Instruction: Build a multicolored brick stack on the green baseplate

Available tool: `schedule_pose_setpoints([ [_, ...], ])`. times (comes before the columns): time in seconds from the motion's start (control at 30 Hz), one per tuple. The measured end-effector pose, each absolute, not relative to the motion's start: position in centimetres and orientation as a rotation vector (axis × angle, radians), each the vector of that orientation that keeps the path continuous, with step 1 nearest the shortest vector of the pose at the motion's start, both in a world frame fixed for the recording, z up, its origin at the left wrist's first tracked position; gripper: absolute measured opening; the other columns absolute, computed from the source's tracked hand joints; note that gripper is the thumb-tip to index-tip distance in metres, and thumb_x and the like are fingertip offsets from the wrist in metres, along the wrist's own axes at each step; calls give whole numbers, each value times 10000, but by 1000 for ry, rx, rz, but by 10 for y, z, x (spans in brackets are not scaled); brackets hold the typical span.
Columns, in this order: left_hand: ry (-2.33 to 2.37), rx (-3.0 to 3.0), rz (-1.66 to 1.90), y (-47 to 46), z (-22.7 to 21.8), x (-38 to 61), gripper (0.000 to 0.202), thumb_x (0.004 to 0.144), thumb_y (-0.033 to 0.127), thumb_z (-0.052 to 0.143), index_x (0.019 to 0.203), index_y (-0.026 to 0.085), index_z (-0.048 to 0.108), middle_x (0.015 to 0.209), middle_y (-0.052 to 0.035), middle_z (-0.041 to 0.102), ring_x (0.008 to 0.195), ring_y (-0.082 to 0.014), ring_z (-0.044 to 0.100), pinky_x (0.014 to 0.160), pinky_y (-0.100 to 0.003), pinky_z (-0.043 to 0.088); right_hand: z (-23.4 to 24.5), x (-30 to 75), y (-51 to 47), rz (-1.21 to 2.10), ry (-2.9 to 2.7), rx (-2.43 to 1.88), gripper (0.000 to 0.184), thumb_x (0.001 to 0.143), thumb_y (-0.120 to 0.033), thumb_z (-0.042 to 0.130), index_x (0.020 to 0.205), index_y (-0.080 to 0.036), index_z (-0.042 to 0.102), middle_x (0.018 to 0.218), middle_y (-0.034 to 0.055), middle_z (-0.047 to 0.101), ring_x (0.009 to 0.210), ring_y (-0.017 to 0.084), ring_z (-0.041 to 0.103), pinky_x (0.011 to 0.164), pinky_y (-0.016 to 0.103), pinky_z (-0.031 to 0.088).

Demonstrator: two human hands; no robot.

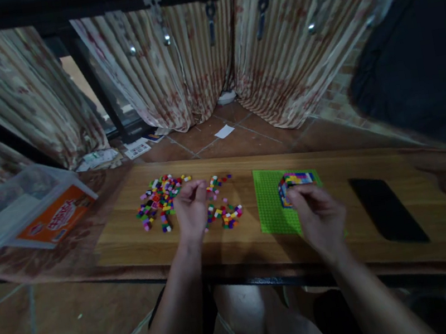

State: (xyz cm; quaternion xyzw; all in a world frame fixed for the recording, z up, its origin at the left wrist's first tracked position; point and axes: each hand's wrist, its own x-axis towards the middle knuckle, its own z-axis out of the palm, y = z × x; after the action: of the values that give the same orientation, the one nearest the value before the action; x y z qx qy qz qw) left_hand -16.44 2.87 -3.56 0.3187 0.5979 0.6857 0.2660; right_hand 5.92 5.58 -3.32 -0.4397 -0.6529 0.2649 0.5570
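On a low wooden table lies a scatter of small coloured bricks. My left hand rests among them, fingers curled and pinched near the bricks; what it holds is too small to make out. To the right a green baseplate carries a small multicoloured brick build. My right hand lies on the plate with its fingers closed against the front of that build.
A black phone lies flat on the table's right part. A clear plastic tub with an orange label stands tilted at the left. Patterned curtains hang behind, with papers on the tiled floor. A dark cloth shape is at right.
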Motion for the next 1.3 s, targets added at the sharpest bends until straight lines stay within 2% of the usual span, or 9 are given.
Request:
schedule_pose_setpoints([
  [0.2, 1554, 617, 1962, 25, -35, -179, 213, 722, 347, 670, 784, 143, 670, 774, -25, 689, 539, -82, 571, 536, -202, 443, -49, 31, 45, 687, -2174, -1022, 166, 890, -226, 523, 970, -216, 668, 939, 45, 670, 841, 180, 634, 765, 315, 486],
  [0.47, 1490, 503, 1991, 18, -33, -192, 246, 674, 371, 714, 757, 145, 662, 768, -23, 692, 545, -76, 580, 538, -196, 439, -60, 3, 43, 641, -2259, -994, 175, 887, -268, 544, 1003, -223, 667, 1005, 65, 651, 955, 221, 596, 874, 370, 473],
  [0.8, 1468, 476, 1961, 10, -31, -201, 254, 673, 362, 710, 794, 140, 677, 797, -29, 690, 562, -70, 572, 537, -182, 434, -76, -34, 44, 424, -2389, -986, 309, 859, -268, 537, 1133, -192, 657, 1215, 112, 576, 1093, 290, 488, 941, 457, 408],
  [0.97, 1453, 483, 1920, 10, -32, -198, 215, 671, 306, 706, 811, 145, 680, 760, -16, 684, 571, -79, 579, 555, -193, 441, -79, -40, 40, 367, -2356, -1059, 298, 822, -312, 572, 1078, -206, 684, 1233, 112, 570, 1115, 315, 474, 935, 480, 389],
  [1.3, 1409, 482, 1902, 12, -33, -194, 160, 669, 265, 699, 767, 144, 664, 749, -3, 681, 561, -73, 575, 569, -199, 437, -82, -55, 39, 419, -2172, -1238, 178, 759, -246, 597, 875, -205, 726, 1109, 107, 625, 1054, 294, 520, 922, 454, 397],
])
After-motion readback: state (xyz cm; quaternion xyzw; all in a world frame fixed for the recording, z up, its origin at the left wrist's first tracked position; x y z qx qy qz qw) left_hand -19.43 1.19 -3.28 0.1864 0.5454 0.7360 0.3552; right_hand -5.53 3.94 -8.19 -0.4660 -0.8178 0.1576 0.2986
